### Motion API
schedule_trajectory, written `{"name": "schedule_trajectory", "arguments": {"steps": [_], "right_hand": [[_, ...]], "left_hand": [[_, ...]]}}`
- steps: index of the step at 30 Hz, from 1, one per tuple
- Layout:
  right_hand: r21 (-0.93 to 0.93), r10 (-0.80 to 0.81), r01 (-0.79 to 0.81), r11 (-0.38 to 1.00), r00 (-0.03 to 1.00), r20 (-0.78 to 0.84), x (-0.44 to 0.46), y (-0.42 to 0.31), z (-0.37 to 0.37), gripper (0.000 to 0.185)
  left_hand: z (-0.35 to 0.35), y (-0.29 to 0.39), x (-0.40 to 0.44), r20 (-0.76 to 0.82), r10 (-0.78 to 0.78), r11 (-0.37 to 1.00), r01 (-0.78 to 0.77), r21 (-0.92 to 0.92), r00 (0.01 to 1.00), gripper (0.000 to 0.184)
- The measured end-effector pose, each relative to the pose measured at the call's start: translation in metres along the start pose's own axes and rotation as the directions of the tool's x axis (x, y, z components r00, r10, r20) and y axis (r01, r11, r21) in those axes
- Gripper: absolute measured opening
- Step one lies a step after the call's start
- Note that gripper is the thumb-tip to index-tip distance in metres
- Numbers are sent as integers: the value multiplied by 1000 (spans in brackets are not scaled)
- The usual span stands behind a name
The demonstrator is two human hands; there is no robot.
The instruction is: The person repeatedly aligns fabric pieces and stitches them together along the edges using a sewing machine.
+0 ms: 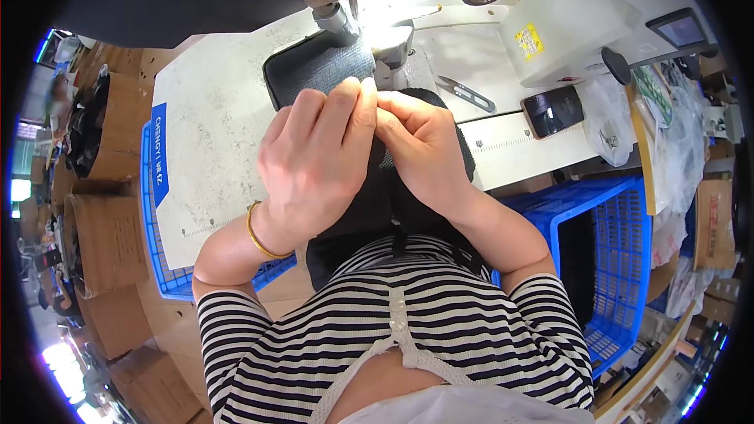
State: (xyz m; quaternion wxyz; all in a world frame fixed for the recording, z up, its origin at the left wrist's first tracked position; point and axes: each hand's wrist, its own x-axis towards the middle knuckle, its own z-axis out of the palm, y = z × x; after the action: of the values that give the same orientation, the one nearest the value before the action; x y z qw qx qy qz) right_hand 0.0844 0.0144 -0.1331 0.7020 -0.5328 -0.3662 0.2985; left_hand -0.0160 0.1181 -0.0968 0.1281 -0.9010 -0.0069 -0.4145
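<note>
My left hand (318, 157) and my right hand (424, 149) meet fingertip to fingertip just in front of the sewing machine's needle area. Both are closed in a pinch at the edge of a dark fabric piece (314, 67). That piece has a black border and lies partly under the lit presser foot (338, 20). More black fabric (365, 208) hangs below my hands toward my lap. The exact spot between my fingertips is hidden. A yellow bangle (255, 232) circles my left wrist.
Small thread snips (466, 94) and a black phone (553, 111) lie on the white machine table (208, 126), right of my hands. Blue baskets (640, 259) stand below at both sides. Cardboard boxes (106, 243) are at the left, and plastic bags (675, 157) at the right.
</note>
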Motion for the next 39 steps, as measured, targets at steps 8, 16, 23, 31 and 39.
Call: {"name": "schedule_trajectory", "arguments": {"steps": [8, 16, 23, 31, 39], "right_hand": [[-28, -44, 44, 999, 999, -23, 20, 6, -2, 19], [123, -5, 10, 992, 999, -35, 31, 4, 5, 22], [121, -26, 27, 992, 1000, -9, 33, 12, 2, 22], [142, 19, -17, 990, 1000, -8, 25, 6, -4, 30], [137, -47, 48, 989, 999, -12, 27, -2, -1, 26]], "left_hand": [[15, -10, 8, -6, -14, 1000, 14, 28, 1000, 31], [27, -23, 12, -36, 16, 997, -13, 70, 999, 29], [26, -22, 14, -33, -4, 999, 6, 42, 999, 29], [-23, 8, 1, 298, -271, 946, 310, -91, 915, 64], [-2, -33, -24, 165, -387, 861, 419, -289, 907, 47]]}}
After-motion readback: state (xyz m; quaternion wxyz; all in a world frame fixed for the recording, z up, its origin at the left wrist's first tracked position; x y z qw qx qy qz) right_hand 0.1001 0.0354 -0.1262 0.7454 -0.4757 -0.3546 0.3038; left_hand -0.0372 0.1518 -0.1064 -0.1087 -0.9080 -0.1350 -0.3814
